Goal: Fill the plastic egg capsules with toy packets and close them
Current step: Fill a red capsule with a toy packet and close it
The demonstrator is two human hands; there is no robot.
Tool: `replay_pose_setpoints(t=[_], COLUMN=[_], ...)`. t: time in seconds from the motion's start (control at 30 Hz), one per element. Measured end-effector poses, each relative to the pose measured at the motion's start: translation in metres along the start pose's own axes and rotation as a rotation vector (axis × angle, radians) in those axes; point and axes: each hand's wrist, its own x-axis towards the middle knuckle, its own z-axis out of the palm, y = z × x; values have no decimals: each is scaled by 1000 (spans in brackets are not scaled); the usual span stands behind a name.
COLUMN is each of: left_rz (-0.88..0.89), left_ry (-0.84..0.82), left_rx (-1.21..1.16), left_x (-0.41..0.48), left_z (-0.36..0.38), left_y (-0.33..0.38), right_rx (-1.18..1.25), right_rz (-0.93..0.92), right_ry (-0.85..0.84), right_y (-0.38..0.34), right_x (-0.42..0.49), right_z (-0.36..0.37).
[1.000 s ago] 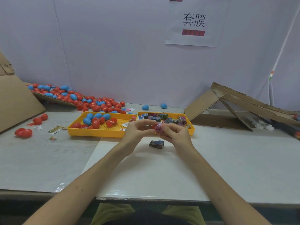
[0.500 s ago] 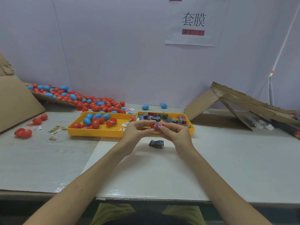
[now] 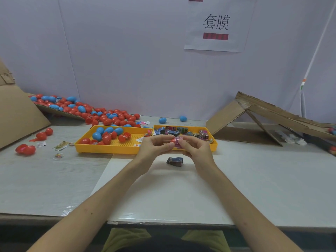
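Above the desk's (image 3: 254,179) middle, the left hand (image 3: 156,148) pinches a red egg capsule (image 3: 173,140) in curled fingers, and the right hand (image 3: 196,151) pinches a pink toy packet (image 3: 179,144) against it. Toward the far edge, the left yellow tray (image 3: 109,151) holds eggs and the right yellow tray (image 3: 215,142) holds packets.

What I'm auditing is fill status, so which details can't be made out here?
Head view only:
- red capsule: open or closed unclear; the left hand and right hand cover most of it.
- pink packet: how far inside is hidden by the right hand.
- loose packet: print too small, blurred.
- edge capsules: cut off by the right frame edge.
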Motion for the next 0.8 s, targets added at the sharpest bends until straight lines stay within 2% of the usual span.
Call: replay_pose_setpoints(t=[0.1,0.2,0.3,0.37,0.4,0.47,0.53,0.63,0.7,0.73,0.8], left_rz=[8,118,203,245,264,285,279,236,193,171,140], left_ry=[54,95,-111,-252,-267,-242,-224,-222,-238,-250,-264], left_rx=[27,430,856,1091,1141,1122,1095,1015,946,930,935], left_x=[1,2,0,-1,-1,0,0,1,1,1,2], left_z=[1,-3,-2,1,2,0,-3,-6,-7,-7,-9], left_y=[0,-6,-17,-25,-26,-26,-26,-25,-25,-25,-25], right_rx=[184,472,522,428,364,244,221,610,799,777,467], right_rz=[90,176,256,351,390,421,361,141,98,133,241], right_ry=[55,158,111,25,-26,-111,-84,163,279,278,257], right_y=[-5,-9,-11,-13,-16,-30,-55,-99,-115,-114,-94], right_x=[1,6,8,9,12,25,48,92,109,110,99], right_z=[-3,-18,-22,-18,-17,-15,-17,-44,-72,-81,-83])
